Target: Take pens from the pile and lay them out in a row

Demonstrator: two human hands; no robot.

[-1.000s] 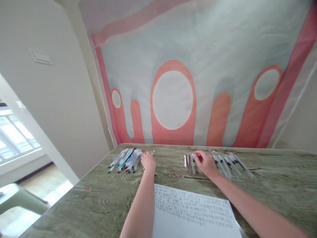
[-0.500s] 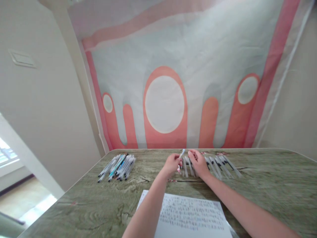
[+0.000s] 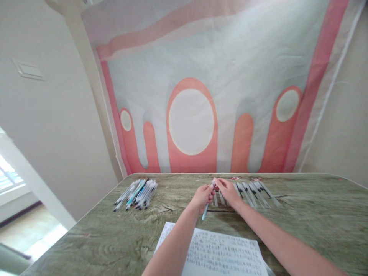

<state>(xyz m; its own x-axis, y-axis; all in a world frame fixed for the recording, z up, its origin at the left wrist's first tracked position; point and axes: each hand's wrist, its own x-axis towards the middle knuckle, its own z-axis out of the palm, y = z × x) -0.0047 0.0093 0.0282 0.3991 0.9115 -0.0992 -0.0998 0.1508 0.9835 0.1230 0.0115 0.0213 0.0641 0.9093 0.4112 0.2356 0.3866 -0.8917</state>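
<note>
My left hand (image 3: 202,197) is closed around a slim light-blue pen (image 3: 205,213), whose lower end sticks out below the fingers. At its upper end, the fingertips of my right hand (image 3: 229,191) pinch together and meet my left fingers; the exact part they grip is too small to make out. Beneath and to the right of my right hand lies a row of clear pen barrels (image 3: 253,193), some with dark parts inside or on them. The hand and forearm hide part of that row.
A bundle of pens (image 3: 140,194), mostly clear with black ends and one turquoise, lies on the left of the wood-patterned table (image 3: 94,237). A sheet of handwritten paper (image 3: 224,249) lies at the front, under my left forearm. A printed backdrop (image 3: 191,163) hangs behind the far edge.
My right hand has moved left to meet my left hand at the pen's upper end. The pen now shows lower, with its light-blue end below my left fingers.
</note>
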